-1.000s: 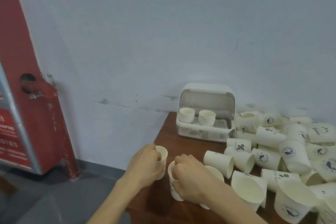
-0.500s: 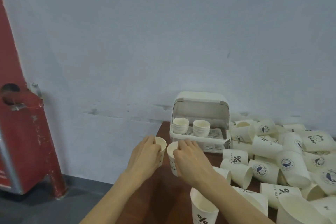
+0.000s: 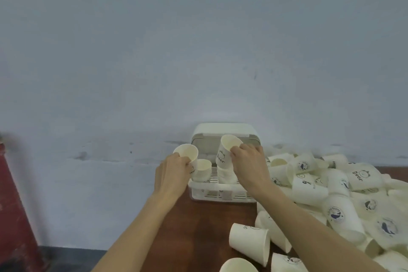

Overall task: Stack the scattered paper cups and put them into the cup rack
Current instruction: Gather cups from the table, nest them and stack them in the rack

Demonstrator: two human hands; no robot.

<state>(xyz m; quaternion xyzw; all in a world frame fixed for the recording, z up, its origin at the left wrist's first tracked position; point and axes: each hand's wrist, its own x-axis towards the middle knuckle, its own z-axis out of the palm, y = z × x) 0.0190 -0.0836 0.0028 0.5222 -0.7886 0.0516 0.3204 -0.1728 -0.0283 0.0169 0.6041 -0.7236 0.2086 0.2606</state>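
Observation:
A white cup rack (image 3: 220, 194) with its lid raised stands at the back of the brown table (image 3: 198, 232). My left hand (image 3: 171, 174) grips a white paper cup (image 3: 186, 154) at the rack's left edge, just above a short stack of cups (image 3: 202, 170) inside. My right hand (image 3: 250, 165) pinches the rim of another paper cup (image 3: 226, 150), tilted over the second stack (image 3: 226, 174) in the rack. Whether that cup is seated in the stack is unclear.
Several loose paper cups (image 3: 331, 194) lie heaped on the right half of the table, with a few near the front (image 3: 249, 243). A pale wall rises right behind the rack. A red post (image 3: 13, 216) stands at the far left.
Both hands have lifted their cups off the table and carried them back to the rack. The view has swung right, so the red post sits at the edge.

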